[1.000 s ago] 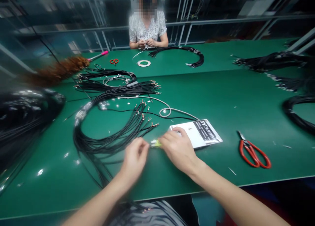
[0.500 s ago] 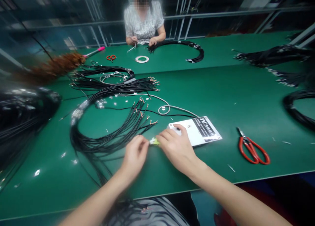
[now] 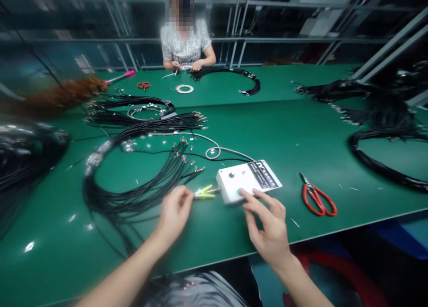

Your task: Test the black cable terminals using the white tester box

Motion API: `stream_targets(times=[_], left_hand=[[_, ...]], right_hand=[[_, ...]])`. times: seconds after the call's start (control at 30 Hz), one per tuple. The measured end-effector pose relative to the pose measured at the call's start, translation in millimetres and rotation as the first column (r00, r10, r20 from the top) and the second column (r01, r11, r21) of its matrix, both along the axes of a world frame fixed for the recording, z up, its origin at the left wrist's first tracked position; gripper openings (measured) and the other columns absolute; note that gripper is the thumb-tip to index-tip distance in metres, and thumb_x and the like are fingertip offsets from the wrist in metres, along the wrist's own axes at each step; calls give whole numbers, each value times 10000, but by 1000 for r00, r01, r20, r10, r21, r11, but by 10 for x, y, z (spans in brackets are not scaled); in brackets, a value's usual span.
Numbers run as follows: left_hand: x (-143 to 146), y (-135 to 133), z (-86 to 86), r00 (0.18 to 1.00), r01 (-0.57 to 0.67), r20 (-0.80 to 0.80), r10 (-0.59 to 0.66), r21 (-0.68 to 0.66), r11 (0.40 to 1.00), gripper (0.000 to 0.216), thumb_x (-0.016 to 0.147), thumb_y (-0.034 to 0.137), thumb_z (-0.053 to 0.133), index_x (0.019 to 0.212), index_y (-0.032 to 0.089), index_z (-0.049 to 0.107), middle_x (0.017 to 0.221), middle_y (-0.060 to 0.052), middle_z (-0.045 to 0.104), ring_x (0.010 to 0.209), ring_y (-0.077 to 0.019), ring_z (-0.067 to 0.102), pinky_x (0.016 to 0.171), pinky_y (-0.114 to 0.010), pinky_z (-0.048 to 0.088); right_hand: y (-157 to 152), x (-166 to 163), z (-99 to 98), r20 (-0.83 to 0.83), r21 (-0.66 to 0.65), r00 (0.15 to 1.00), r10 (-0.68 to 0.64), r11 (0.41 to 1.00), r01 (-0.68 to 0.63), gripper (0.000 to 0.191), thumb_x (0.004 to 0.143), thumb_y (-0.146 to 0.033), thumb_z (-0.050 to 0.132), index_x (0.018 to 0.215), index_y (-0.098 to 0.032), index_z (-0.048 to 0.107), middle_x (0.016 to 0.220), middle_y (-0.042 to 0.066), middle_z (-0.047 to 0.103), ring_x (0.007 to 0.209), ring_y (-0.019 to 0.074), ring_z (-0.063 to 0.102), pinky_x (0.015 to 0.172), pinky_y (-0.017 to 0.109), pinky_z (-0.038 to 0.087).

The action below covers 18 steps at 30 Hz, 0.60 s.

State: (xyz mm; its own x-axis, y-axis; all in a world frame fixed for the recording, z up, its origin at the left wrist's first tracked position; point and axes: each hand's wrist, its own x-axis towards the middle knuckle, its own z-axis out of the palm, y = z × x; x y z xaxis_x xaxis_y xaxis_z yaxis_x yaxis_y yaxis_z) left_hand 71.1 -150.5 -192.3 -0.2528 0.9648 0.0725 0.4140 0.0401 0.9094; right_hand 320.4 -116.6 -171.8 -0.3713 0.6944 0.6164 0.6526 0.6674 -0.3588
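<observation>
My left hand (image 3: 175, 211) is closed in a pinch at the jaws of a yellow-green clip (image 3: 205, 192). A thin black wire appears to run into its fingers, whose tips are partly hidden. The clip's metal end joins the left side of a white box (image 3: 230, 186) with a black knob and a dark printed label. My right hand (image 3: 269, 222) has its fingers spread, the index fingertip at a green spot, perhaps a button, on the box's front. Left of the hands curves a bundle of black wires (image 3: 110, 191) with stripped copper ends.
Red-handled cutters (image 3: 317, 197) lie right of the box. More black wire bundles (image 3: 384, 164) are at the right and left. Across the green table (image 3: 254, 128) a person (image 3: 187, 48) handles wires near a white tape ring (image 3: 184, 89) and small red scissors (image 3: 143, 86).
My right hand has let go of the yellow-green clip and moved right to the box's front, fingers spreading. My left hand stays pinched at the clip. The view has shifted slightly.
</observation>
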Motion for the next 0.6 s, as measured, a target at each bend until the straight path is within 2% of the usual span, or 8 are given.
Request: stream_targets(times=[0.2,0.33,0.43,0.5,0.6], left_hand=[[-60,-33,34,999,-9,-37,9,7,1000,196,908,265,539,748,176,610,729,-14,588,698,-163,550,630,-250,424],[-104,-112,30,999,-42,-2,42,15,999,202,904,296,550,757,173,613,717,-11,585,684,-158,551,607,-238,424],[-121,-121,68,996,-68,56,66,36,997,227,897,332,567,740,170,598,688,-3,584,641,-144,555,569,-220,420],[-162,-34,137,991,-102,89,96,68,992,243,895,361,573,745,170,586,667,5,578,598,-130,545,543,-210,411],[-309,298,277,978,-191,116,174,151,970,244,900,407,557,818,178,571,695,10,582,579,-117,536,543,-209,411]], right_hand=[[66,-48,-56,50,133,995,-85,988,78,190,855,-69,639,930,-244,633,1058,-6,775,1022,244,671,935,421,394],[103,-48,-62,6,140,996,-85,987,84,186,848,-74,650,921,-245,642,1034,0,778,1004,247,668,952,442,412],[50,-58,-62,-46,135,998,-53,989,59,222,842,-76,661,988,-243,642,1081,37,764,1052,270,646,951,468,432],[-18,-57,-75,-74,140,997,2,990,8,267,840,-68,655,1047,-236,639,1137,65,743,1083,276,635,940,470,456],[-117,-40,-132,-71,123,990,119,986,-110,285,849,-52,612,1071,-227,646,1154,73,734,1088,260,644,902,432,502]])
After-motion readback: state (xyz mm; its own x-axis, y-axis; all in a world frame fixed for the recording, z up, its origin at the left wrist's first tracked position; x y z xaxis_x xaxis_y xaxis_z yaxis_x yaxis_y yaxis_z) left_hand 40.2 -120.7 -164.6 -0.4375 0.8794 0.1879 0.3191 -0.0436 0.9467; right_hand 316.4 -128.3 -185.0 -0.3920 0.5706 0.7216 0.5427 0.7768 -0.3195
